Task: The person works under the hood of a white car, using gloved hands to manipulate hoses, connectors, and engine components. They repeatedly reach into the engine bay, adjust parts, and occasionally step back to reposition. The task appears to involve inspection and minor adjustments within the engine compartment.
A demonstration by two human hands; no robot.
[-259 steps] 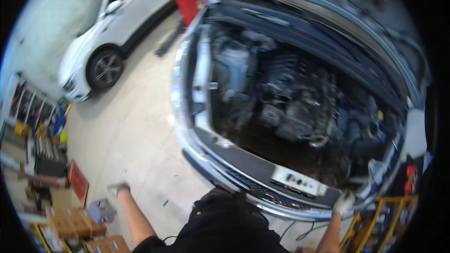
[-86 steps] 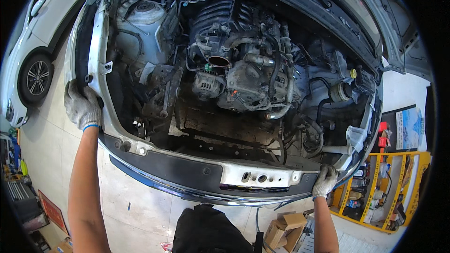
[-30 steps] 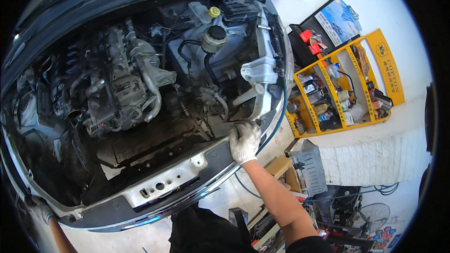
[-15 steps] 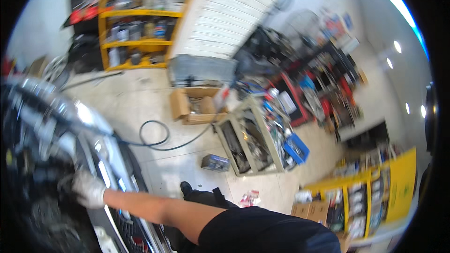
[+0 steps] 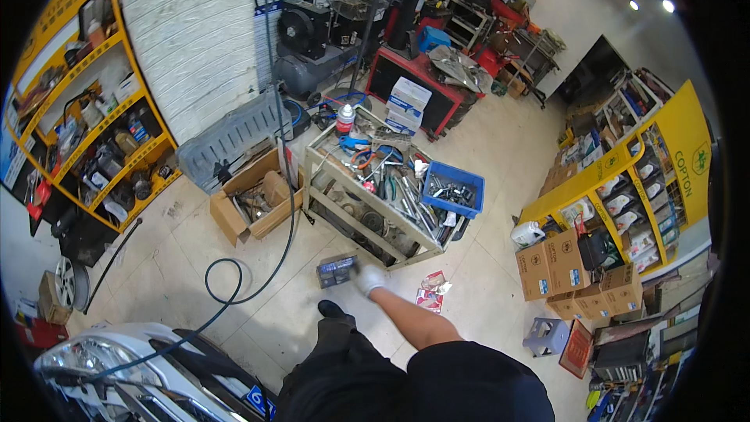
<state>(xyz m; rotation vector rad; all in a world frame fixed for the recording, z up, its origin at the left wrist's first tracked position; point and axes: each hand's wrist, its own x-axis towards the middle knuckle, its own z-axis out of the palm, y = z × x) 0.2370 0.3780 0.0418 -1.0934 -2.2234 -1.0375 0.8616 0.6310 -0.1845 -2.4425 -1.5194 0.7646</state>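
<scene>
- Here's my right hand [image 5: 369, 278], in a pale work glove, out ahead of me on a bare forearm [image 5: 410, 319], low in the middle of the view.
- The fingers blur together, so I can't tell whether they're spread or curled, or whether they grip anything.
- Right beside it, just left of the fingertips in view, there's the small dark box [image 5: 336, 272] on the pale tiled floor [image 5: 258, 336]; glove and box overlap from up here, and touching or apart I can't call.
- Just below that box, my dark shoe [image 5: 334, 309] pokes out past the trouser leg.
- Beyond the hand stands the tool cart [image 5: 391, 221], its top crowded with hand tools, a red-and-white can [image 5: 344, 119] upright at the far-left corner.
- On the cart's right end, a blue bin [image 5: 449, 207] full of metal pieces!
- Left of the cart, an open cardboard box [image 5: 230, 221] with parts inside, and a hose [image 5: 291, 227] running down past it and looping across the floor.
- Down at lower left, the car's headlight [image 5: 100, 355].
- Over right, brown cartons [image 5: 531, 270] stacked by a yellow shelf [image 5: 617, 160]; red-and-white scraps [image 5: 431, 293] lie near my forearm.
</scene>
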